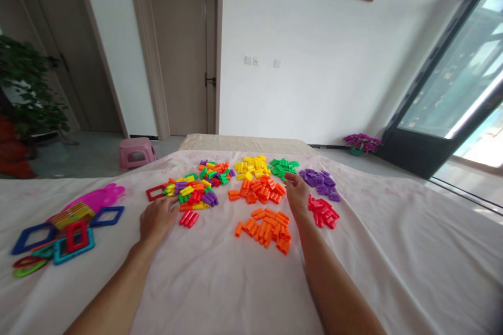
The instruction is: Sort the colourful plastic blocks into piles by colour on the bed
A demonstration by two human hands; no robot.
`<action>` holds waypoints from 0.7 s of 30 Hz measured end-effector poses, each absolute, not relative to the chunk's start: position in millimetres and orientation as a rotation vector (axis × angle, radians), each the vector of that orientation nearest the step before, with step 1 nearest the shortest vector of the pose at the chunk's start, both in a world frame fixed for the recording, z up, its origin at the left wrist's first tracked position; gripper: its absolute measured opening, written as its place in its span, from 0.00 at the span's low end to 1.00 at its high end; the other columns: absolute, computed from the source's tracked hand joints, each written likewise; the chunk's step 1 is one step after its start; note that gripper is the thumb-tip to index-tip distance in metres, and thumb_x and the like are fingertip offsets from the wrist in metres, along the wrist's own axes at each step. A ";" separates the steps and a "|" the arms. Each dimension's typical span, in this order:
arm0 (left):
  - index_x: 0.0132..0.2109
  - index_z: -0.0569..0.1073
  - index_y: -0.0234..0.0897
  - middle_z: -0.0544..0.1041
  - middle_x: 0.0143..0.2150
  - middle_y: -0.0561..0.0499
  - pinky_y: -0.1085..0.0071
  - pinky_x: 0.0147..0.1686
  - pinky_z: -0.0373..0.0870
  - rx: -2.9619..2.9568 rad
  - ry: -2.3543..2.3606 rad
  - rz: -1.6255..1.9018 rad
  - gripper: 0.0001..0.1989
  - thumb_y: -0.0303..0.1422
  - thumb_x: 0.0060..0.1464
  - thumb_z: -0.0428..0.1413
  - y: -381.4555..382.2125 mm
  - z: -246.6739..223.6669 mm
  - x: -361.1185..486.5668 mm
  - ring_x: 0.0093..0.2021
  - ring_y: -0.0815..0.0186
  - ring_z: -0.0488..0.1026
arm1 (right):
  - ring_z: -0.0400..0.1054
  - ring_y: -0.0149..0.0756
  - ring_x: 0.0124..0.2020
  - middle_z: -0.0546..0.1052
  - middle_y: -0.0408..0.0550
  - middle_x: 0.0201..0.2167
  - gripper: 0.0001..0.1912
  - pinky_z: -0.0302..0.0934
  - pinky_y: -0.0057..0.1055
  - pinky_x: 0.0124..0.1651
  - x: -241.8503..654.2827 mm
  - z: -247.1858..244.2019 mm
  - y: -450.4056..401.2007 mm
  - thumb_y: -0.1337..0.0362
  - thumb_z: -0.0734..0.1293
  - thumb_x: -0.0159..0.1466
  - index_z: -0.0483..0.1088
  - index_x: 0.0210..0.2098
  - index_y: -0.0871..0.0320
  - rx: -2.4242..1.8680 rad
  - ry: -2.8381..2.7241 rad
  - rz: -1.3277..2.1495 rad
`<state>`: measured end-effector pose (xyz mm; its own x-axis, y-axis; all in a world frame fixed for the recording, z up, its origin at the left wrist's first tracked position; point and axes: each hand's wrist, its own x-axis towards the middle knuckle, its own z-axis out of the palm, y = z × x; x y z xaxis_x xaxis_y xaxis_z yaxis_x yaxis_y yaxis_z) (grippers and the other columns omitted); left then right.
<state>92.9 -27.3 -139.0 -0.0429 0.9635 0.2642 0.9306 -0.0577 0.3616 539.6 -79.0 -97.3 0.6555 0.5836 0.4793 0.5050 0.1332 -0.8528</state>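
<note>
While the mixed pile (196, 188) left of centre remains unsorted, we find yellow, green, purple, red and orange pieces grouped. Left hand (157, 220) rests spread beside it; right hand (297, 194) reaches the green group (283, 167), grip indiscernible.

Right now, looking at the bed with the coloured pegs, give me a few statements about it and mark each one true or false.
1. The purple pile lies right of the green pile. True.
2. The left hand holds a magnetic tile. False: it rests beside the mixed pile.
3. The right hand lies between orange and red pegs. True.
4. The pink stool stands on the bed. False: it stands on the floor.
</note>
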 end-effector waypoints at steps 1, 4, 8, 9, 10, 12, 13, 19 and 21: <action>0.59 0.81 0.42 0.79 0.64 0.42 0.55 0.61 0.69 2.120 2.100 0.697 0.24 0.40 0.64 0.49 -28.0 -138.0 93.6 0.63 0.49 0.74 | 0.80 0.45 0.44 0.85 0.52 0.44 0.20 0.73 0.42 0.52 522.3 -94.0 -78.0 0.63 0.64 0.59 0.81 0.46 0.57 -1.498 -1.042 0.075; 0.59 0.81 0.41 0.78 0.64 0.42 0.55 0.62 0.68 2.107 2.103 0.677 0.23 0.39 0.65 0.49 -31.3 -133.4 96.4 0.64 0.49 0.73 | 0.79 0.44 0.47 0.85 0.51 0.43 0.17 0.71 0.41 0.55 462.0 -85.1 -83.7 0.69 0.63 0.62 0.81 0.44 0.56 -1.459 -1.395 0.117; 0.53 0.82 0.41 0.80 0.59 0.39 0.56 0.57 0.70 2.111 2.163 0.663 0.21 0.40 0.65 0.49 -38.9 -125.8 102.4 0.60 0.48 0.75 | 0.78 0.42 0.52 0.84 0.52 0.49 0.18 0.69 0.38 0.57 387.8 -84.8 -105.9 0.73 0.64 0.67 0.81 0.49 0.54 -1.360 -1.925 0.235; 0.52 0.83 0.40 0.81 0.57 0.39 0.56 0.56 0.70 2.122 2.172 0.657 0.20 0.40 0.64 0.50 -40.7 -124.3 103.9 0.59 0.47 0.75 | 0.77 0.42 0.54 0.83 0.52 0.51 0.19 0.68 0.38 0.59 374.4 -86.7 -111.3 0.74 0.64 0.67 0.80 0.51 0.54 -1.339 -2.023 0.255; 0.51 0.83 0.40 0.81 0.56 0.39 0.56 0.56 0.70 2.140 2.161 0.655 0.19 0.41 0.64 0.50 -42.1 -123.2 105.2 0.58 0.47 0.75 | 0.76 0.43 0.56 0.83 0.53 0.53 0.20 0.67 0.39 0.61 363.5 -89.1 -115.8 0.74 0.65 0.66 0.79 0.54 0.55 -1.322 -2.107 0.265; 0.52 0.82 0.40 0.81 0.56 0.39 0.57 0.57 0.70 2.190 2.072 0.680 0.19 0.41 0.63 0.52 -43.7 -122.2 107.3 0.58 0.48 0.75 | 0.73 0.44 0.60 0.81 0.54 0.58 0.22 0.65 0.41 0.65 348.7 -94.1 -121.0 0.74 0.66 0.66 0.76 0.58 0.56 -1.304 -2.231 0.265; 0.54 0.82 0.40 0.81 0.57 0.40 0.58 0.59 0.69 2.215 2.007 0.704 0.20 0.41 0.63 0.53 -44.0 -122.1 108.1 0.59 0.49 0.74 | 0.72 0.45 0.61 0.80 0.54 0.60 0.23 0.64 0.42 0.66 344.2 -96.4 -121.8 0.74 0.66 0.66 0.75 0.59 0.57 -1.303 -2.276 0.259; 0.55 0.83 0.43 0.82 0.59 0.45 0.62 0.61 0.66 2.301 1.725 0.741 0.18 0.41 0.63 0.56 -44.3 -121.4 115.2 0.59 0.53 0.74 | 0.70 0.45 0.63 0.77 0.54 0.63 0.20 0.64 0.44 0.66 336.3 -105.7 -114.5 0.72 0.62 0.71 0.73 0.60 0.57 -1.400 -2.310 0.166; 0.51 0.85 0.42 0.83 0.55 0.44 0.62 0.58 0.67 2.322 1.702 0.728 0.19 0.46 0.63 0.57 -45.4 -120.7 119.5 0.57 0.53 0.74 | 0.70 0.46 0.63 0.76 0.55 0.64 0.22 0.65 0.44 0.66 336.5 -108.4 -112.0 0.72 0.62 0.71 0.71 0.63 0.57 -1.434 -2.291 0.147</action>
<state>119.5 -45.4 -120.7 0.2286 0.9317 0.2822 0.8478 -0.3330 0.4128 336.5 -112.0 -108.4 -0.3720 0.8778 0.3017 0.8321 0.4594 -0.3107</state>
